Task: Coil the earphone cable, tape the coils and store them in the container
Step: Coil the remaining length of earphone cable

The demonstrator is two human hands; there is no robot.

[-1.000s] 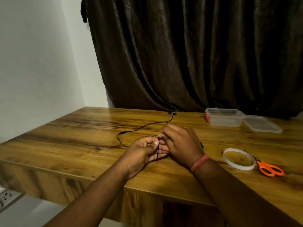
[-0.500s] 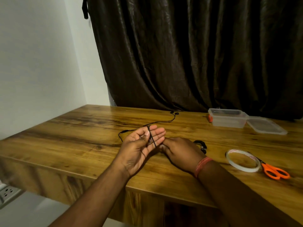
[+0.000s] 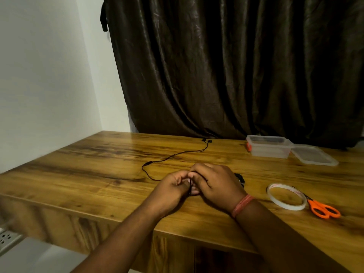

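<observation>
A thin black earphone cable (image 3: 173, 155) runs across the wooden table from its earbuds (image 3: 207, 140) at the back to my hands. My left hand (image 3: 173, 189) has its fingers curled around the near part of the cable. My right hand (image 3: 214, 184) meets it from the right, its fingertips pinching the cable against the left fingers. Part of the cable is hidden between the hands. A clear tape roll (image 3: 286, 196) lies to the right of my right wrist. The clear container (image 3: 269, 146) stands open at the back right, its lid (image 3: 315, 155) beside it.
Orange-handled scissors (image 3: 323, 209) lie just right of the tape roll. A small black object (image 3: 240, 179) peeks out behind my right hand. A dark curtain (image 3: 236, 66) hangs behind the table. A white power strip (image 3: 7, 236) sits low at the left, below the table edge (image 3: 98, 218).
Half a second ago my left hand lay palm up with the cable across its straight fingers. Its fingers have now curled over the cable, and my right hand has come back over them.
</observation>
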